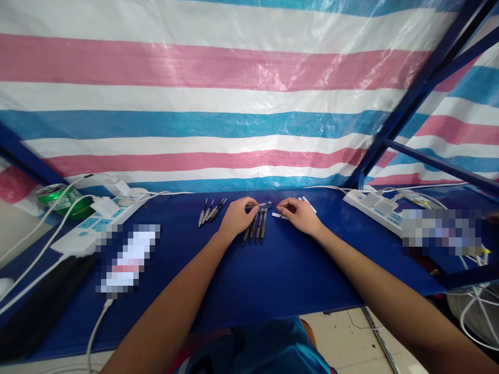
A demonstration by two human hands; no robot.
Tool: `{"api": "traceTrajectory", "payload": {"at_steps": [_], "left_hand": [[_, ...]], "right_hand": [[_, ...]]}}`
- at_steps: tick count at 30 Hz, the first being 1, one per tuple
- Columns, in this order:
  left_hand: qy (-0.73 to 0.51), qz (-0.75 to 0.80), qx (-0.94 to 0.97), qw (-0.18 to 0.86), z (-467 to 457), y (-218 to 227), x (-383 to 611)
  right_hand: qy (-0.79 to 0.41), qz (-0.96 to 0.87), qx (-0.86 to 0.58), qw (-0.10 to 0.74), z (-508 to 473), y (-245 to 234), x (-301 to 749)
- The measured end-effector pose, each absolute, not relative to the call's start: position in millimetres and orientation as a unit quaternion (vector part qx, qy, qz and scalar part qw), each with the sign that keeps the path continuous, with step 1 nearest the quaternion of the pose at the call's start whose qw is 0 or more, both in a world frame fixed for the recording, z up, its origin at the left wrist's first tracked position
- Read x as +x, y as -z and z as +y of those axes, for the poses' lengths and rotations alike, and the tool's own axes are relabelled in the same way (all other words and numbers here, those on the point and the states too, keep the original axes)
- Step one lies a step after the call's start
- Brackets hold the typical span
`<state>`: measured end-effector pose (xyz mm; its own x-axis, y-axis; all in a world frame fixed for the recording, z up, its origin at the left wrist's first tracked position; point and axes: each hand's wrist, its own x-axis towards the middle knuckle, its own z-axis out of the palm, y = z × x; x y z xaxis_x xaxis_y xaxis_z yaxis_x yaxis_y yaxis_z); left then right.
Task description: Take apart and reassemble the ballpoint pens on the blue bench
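Observation:
My left hand (238,217) is closed round a grey pen (265,204) whose thin end points right, towards my other hand. Facing it, my right hand (299,216) has thumb and fingertips pinched together; whatever they hold is too small to make out. Just below, several dark click pens (259,231) lie side by side on the blue table. Left of my left hand is another small group of grey pen parts (210,212). Partly under my right hand rests a white slim piece (277,215), and more white sticks (309,204) lie behind it.
At left are a white power strip (93,228), a green can (64,201), a blurred-out phone (129,259) on a cable and a black pouch (42,306). Another power strip (374,210) is at right. Blue frame bars (413,98) and a striped sheet (234,124) enclose the table.

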<state>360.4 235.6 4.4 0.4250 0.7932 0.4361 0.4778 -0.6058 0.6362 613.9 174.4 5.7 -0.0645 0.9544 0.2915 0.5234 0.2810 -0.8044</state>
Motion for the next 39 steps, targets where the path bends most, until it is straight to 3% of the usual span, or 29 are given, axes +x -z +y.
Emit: {"api": "traceTrajectory", "payload": {"at_steps": [39], "left_hand": [[-0.340, 0.366, 0.845, 0.190, 237.2, -4.7, 357.9]], "right_hand": [[-0.239, -0.723, -0.526, 0.378, 169.3, -10.9, 610.6]]}}
